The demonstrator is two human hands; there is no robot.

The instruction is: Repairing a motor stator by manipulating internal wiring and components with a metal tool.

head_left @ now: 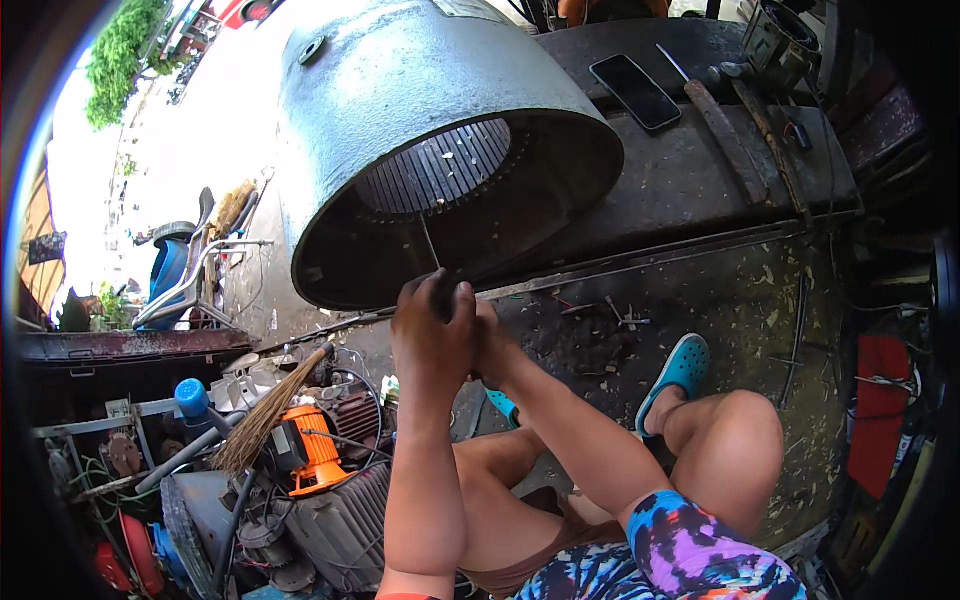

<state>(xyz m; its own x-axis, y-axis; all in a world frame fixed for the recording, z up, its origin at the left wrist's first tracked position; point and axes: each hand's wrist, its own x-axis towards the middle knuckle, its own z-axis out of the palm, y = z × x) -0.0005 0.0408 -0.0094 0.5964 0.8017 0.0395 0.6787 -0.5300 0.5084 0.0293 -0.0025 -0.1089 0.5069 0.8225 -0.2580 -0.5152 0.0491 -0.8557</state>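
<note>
Nearest the camera, tie-dye shorts (690, 555) are cut off by the bottom edge, and both bare forearms are coming up from there. The left hand (430, 330) and the right hand (490, 345) are bunching together around the dark handle of a thin metal rod tool (432, 250). Both grips are pressed tight on that handle, fingers wrapping over it, so the handle itself is almost completely hidden and I can't tell what kind of tool it really is. Only the thin shaft is showing, sticking straight up out of the fists.

Down left, a straw broom (262, 420) is lying across an orange motor part (315, 450) in a heap of machine scrap, half of it too cluttered to make out. A foot in a turquoise clog (678, 375) is resting on the dirty floor to the right.

Just above the hands, the shaft is running into the open mouth of a big grey metal motor housing (400, 90), which is lying tilted on the dark metal worktop (690, 190). The rod tip is reaching the slotted ring (440, 165) inside; whether it's touching is hard to say in the shadow.

Further back, a black phone (634, 92) is lying flat on the worktop, near some rusty bars (725, 130).
</note>
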